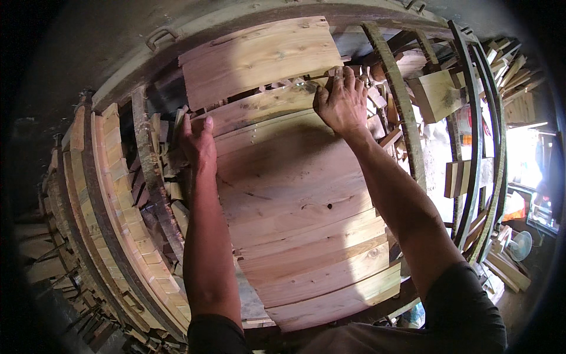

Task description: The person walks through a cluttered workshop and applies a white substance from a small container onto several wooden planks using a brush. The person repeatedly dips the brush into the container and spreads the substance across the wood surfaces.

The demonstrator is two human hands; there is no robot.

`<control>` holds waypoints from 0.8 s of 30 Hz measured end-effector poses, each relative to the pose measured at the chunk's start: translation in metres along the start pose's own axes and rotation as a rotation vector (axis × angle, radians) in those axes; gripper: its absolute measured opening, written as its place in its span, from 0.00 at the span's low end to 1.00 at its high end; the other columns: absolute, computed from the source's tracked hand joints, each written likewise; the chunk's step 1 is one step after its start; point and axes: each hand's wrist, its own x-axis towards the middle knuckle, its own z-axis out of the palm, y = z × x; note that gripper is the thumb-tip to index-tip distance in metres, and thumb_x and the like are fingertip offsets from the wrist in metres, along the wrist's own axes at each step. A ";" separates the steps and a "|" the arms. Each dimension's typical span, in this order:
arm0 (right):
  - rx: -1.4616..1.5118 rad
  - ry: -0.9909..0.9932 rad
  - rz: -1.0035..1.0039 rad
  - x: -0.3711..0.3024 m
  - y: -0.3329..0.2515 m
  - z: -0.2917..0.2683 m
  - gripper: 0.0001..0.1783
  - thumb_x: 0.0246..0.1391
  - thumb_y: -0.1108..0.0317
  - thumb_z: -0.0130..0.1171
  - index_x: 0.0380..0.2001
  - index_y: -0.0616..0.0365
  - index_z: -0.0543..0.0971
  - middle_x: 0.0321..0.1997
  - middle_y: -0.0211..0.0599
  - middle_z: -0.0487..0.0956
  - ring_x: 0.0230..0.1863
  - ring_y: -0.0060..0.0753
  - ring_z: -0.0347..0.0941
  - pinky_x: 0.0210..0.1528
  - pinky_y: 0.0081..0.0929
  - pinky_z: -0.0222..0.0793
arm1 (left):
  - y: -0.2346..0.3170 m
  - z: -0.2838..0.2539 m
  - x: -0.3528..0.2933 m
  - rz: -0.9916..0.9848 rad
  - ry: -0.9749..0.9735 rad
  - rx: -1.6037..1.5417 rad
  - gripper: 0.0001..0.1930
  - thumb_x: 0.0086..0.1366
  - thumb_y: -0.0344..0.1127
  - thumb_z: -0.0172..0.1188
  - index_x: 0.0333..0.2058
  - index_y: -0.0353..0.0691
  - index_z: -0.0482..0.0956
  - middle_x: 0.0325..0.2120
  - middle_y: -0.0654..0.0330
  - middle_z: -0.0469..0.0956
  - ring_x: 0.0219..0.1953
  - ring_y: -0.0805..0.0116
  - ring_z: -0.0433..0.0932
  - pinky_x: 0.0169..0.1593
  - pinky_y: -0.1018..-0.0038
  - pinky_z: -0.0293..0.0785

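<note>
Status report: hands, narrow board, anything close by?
Left hand and right hand at opposite ends of narrow board. Board alongside nearer planks. Wide plank just beyond.

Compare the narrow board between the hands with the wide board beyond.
The narrow board is a slim strip; the wide board is far broader. The narrow board has the left hand and right hand at its ends; the wide board lies beyond them. Both are pale wood.
</note>
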 end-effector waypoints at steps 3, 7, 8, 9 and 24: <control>0.111 0.016 0.033 0.001 0.001 0.000 0.38 0.54 0.53 0.53 0.63 0.64 0.62 0.64 0.54 0.63 0.63 0.59 0.59 0.67 0.53 0.50 | 0.019 0.000 -0.007 -0.046 -0.011 0.110 0.41 0.59 0.48 0.66 0.67 0.38 0.60 0.65 0.45 0.62 0.64 0.47 0.65 0.65 0.62 0.61; 0.168 0.052 0.010 0.005 0.008 0.003 0.42 0.49 0.54 0.58 0.65 0.62 0.60 0.64 0.52 0.64 0.65 0.59 0.57 0.68 0.52 0.48 | 0.013 0.002 0.003 0.071 0.029 0.066 0.44 0.56 0.42 0.69 0.67 0.33 0.56 0.66 0.43 0.60 0.67 0.45 0.61 0.68 0.57 0.57; 0.163 0.055 0.011 0.010 0.010 0.005 0.43 0.48 0.53 0.59 0.65 0.61 0.59 0.64 0.52 0.64 0.65 0.59 0.57 0.68 0.52 0.48 | 0.006 0.001 0.018 0.063 0.020 0.224 0.45 0.56 0.41 0.69 0.67 0.33 0.55 0.67 0.43 0.58 0.67 0.48 0.60 0.68 0.59 0.57; 0.164 0.042 0.005 0.022 0.011 0.006 0.43 0.50 0.53 0.59 0.66 0.62 0.60 0.65 0.52 0.64 0.66 0.58 0.57 0.69 0.51 0.48 | 0.008 0.000 0.032 0.109 0.020 0.196 0.44 0.58 0.40 0.68 0.67 0.32 0.54 0.67 0.43 0.58 0.68 0.50 0.60 0.68 0.61 0.57; 0.345 -0.219 0.223 0.083 0.005 0.009 0.31 0.42 0.46 0.69 0.48 0.50 0.80 0.49 0.43 0.82 0.53 0.45 0.77 0.55 0.36 0.71 | 0.025 0.019 0.078 0.138 -0.024 -0.187 0.21 0.59 0.31 0.66 0.51 0.29 0.77 0.49 0.56 0.80 0.49 0.70 0.77 0.54 0.73 0.70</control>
